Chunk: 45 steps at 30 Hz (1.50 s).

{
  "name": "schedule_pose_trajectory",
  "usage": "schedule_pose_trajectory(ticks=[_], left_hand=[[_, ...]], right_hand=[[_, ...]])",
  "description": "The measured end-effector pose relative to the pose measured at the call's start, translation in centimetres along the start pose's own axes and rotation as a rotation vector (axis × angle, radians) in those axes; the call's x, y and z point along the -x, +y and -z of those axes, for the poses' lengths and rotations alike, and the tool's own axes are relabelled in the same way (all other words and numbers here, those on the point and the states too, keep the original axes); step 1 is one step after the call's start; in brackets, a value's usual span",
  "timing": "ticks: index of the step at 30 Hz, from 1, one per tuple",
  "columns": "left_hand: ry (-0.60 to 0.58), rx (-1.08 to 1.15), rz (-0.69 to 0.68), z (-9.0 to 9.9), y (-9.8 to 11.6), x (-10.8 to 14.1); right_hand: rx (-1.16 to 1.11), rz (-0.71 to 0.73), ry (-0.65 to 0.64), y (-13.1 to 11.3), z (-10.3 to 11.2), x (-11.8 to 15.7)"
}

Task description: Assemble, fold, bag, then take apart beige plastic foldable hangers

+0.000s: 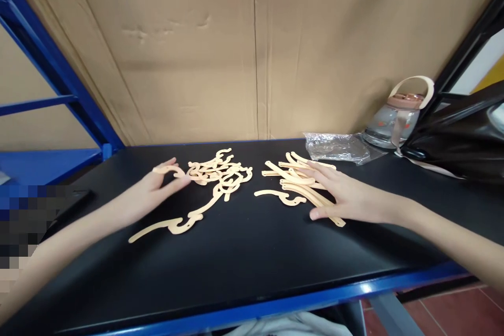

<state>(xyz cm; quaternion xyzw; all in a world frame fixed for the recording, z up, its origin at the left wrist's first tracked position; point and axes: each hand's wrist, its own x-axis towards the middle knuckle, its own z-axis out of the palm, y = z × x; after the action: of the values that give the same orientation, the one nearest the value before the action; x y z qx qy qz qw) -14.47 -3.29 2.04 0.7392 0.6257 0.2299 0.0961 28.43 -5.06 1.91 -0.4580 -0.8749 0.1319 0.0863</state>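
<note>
On the left side of the black table, my left hand [159, 186] has a cream hook-shaped piece [173, 170] between thumb and fingers. Just right of it lies a tangled heap of curved cream hook pieces [220, 170]. A few linked pieces [181, 224] trail from the heap toward the front left. My right hand [333, 184] rests with fingers spread over a pile of slightly bent cream strips [291, 172], its thumb apart from the fingers; the hand hides part of the pile. One hooked piece with a long arm [281, 197] lies at that pile's near left.
A crumpled clear plastic bag [338, 148] lies behind the strips. At the back right stands a clear water bottle [396, 121] with a handle and strap, beside a black bag [464, 121]. Cardboard [189, 63] closes off the back; a blue frame [51, 58] rises at left.
</note>
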Motion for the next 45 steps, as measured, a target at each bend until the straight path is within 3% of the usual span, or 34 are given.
schedule_pose_trajectory(ticks=[3,5,10,13,16,21,28,37,40,43,45], left_hand=[[-0.217,-0.124,-0.084,-1.0,-1.9,2.1],[-0.246,-0.183,-0.132,-1.6,-1.6,2.5],[-0.284,-0.201,-0.355,-3.4,3.9,1.2],[-0.364,-0.200,-0.400,-4.2,6.7,0.4],[-0.341,-0.218,-0.368,-4.4,7.3,0.1],[-0.208,-0.230,-0.219,-3.7,5.4,-0.2],[-0.285,-0.224,-0.155,-3.5,4.3,-2.2],[-0.126,-0.182,-0.418,-4.9,8.4,0.2],[-0.137,-0.169,-0.464,-5.8,8.9,-1.2],[-0.230,-0.097,-0.390,-7.1,9.1,-3.9],[-0.215,-0.003,-0.321,-8.2,9.4,-5.8]], right_hand=[[0.007,0.035,0.023,0.1,-0.8,0.8],[0.003,0.053,0.032,-0.1,-1.1,0.4],[0.000,0.116,0.060,-1.5,-2.3,-2.5],[0.037,0.097,0.102,-2.3,-3.2,-4.0],[0.076,0.104,0.129,-2.2,-3.2,-4.4],[-0.015,0.077,0.208,-0.2,-2.1,-3.2],[-0.109,-0.093,0.187,3.0,-2.0,-2.9],[-0.123,0.064,0.132,-0.9,-2.4,-2.0],[-0.153,0.115,0.138,-1.5,-2.7,-2.6],[-0.217,0.163,0.131,-1.6,-3.0,-4.2],[-0.268,0.171,0.121,-1.5,-3.3,-5.9]])
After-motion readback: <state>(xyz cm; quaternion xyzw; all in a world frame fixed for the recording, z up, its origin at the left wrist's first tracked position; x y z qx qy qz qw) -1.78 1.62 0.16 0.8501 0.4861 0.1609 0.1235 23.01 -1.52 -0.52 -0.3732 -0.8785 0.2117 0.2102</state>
